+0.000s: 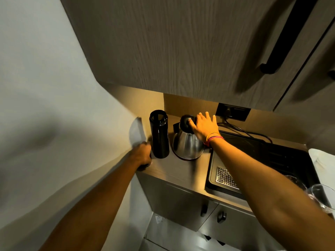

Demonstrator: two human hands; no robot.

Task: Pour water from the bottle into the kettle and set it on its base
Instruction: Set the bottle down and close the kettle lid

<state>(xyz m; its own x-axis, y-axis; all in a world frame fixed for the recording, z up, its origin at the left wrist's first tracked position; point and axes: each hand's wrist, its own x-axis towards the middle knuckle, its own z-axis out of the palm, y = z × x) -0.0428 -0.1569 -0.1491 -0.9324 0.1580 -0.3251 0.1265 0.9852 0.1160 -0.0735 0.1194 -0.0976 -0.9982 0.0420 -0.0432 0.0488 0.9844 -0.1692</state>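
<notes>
A tall black bottle (159,136) stands upright on the wooden counter (181,171) with its top open. Right of it, close beside it, a steel kettle (186,144) with a black lid (185,121) sits on a dark round base (188,158). My right hand (204,127) reaches over the kettle's top, fingertips gripping the lid; the handle is hidden under it. My left hand (143,154) rests at the counter's left edge beside the bottle, its fingers curled around a small dark object that looks like the bottle's cap.
A black sink tray (262,160) with a metal drain grid (225,177) fills the counter to the right. Glasses (319,194) stand at the far right. A cable (241,130) runs to a wall socket (233,111). Overhead cupboards (181,42) hang low above; a wall (54,87) is on the left.
</notes>
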